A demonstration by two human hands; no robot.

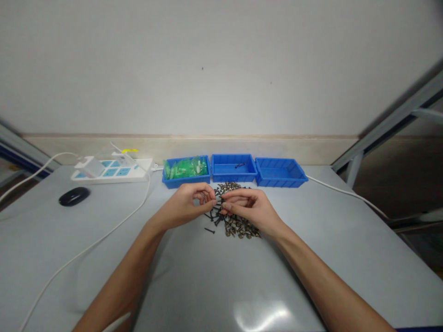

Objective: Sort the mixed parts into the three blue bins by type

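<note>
Both hands hover over a heap of small metal hardware (241, 227), where brassy pointed pieces mix with black screws (217, 217). My left hand (192, 204) is at the heap's left side, thumb and index finger pinched together. Facing it from the right, my right hand (252, 208) has its thumb closed towards the bent fingers and covers part of the heap. A thin dark bit shows between the two sets of fingertips, too small to tell what it is. One loose black screw (209, 230) lies apart, in front of the heap.
Behind the heap stand three blue bins: the left bin (187, 183) holds a green plastic bag (188, 168), the middle bin (233, 178) a few dark screws, then the right bin (282, 182). Leftward are a white power strip (138, 175), a black mouse (74, 196) and a white cable (100, 240).
</note>
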